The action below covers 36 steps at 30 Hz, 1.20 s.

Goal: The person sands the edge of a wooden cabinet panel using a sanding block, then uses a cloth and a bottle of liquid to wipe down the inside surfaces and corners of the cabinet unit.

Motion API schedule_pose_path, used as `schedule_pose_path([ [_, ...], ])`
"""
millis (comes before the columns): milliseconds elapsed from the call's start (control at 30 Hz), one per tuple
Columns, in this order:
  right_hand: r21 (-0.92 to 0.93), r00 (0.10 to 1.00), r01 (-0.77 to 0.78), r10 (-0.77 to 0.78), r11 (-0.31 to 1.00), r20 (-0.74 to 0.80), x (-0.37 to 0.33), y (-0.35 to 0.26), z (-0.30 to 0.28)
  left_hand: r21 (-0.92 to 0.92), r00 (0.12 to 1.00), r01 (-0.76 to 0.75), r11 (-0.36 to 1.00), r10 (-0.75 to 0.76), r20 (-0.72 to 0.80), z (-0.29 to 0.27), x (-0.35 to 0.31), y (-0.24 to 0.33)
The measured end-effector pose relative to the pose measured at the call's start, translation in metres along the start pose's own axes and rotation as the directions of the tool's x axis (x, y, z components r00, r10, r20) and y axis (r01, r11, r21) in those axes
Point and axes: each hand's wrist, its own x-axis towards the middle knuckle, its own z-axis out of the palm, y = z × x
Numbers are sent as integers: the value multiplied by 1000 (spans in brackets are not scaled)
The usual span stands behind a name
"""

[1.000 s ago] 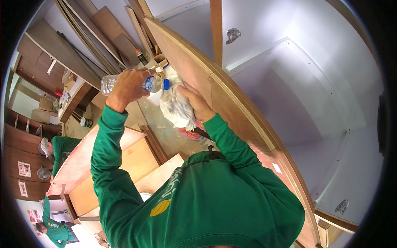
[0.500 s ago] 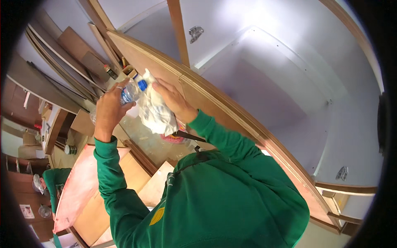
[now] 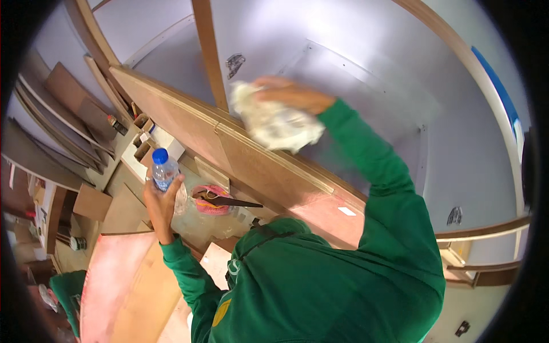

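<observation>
My left hand [image 3: 162,200] is closed round a clear plastic bottle [image 3: 164,170] with a blue cap, held upright on the left. In my right hand [image 3: 291,94] is a crumpled white cloth [image 3: 277,123], blurred by motion. Hand and cloth are over the wooden edge [image 3: 274,150] of a cabinet, in front of its white interior [image 3: 366,114]. Whether the cloth touches the wood I cannot tell. A metal hinge [image 3: 234,65] is fixed on the inner wall beside the cloth.
Below the cabinet edge, a handsaw [image 3: 231,201] lies on a pink bag [image 3: 210,204]. Curved boards [image 3: 57,120] lean at the far left, near a brush [image 3: 117,124] and small wooden boxes [image 3: 143,123]. Pinkish panels [image 3: 108,280] stand at lower left; another person's green sleeve [image 3: 70,297] shows there.
My right hand has carried the cloth away from the bottle, to the right and over the cabinet edge. My left hand has lowered the bottle and turned it upright. The view has shifted.
</observation>
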Motion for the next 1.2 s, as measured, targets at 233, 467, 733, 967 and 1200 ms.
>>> schedule_pose_path([
  [233,-748,698,-258,-418,611,-582,27,109,-133,-109,990,99,989,-87,108,14,-28,-27],
  [467,-767,788,56,-500,639,-360,63,153,-50,-246,990,140,959,-133,46,46,-42,-22],
  [733,-761,836,-208,-292,614,-464,59,154,-107,-306,993,101,947,-113,-21,79,-14,-7],
  [967,-879,808,63,-541,473,-234,65,145,-43,-257,916,-280,925,177,-359,75,96,38],
  [1200,-888,822,-20,-498,460,-276,68,149,-57,-334,843,-512,791,390,-369,116,209,69],
])
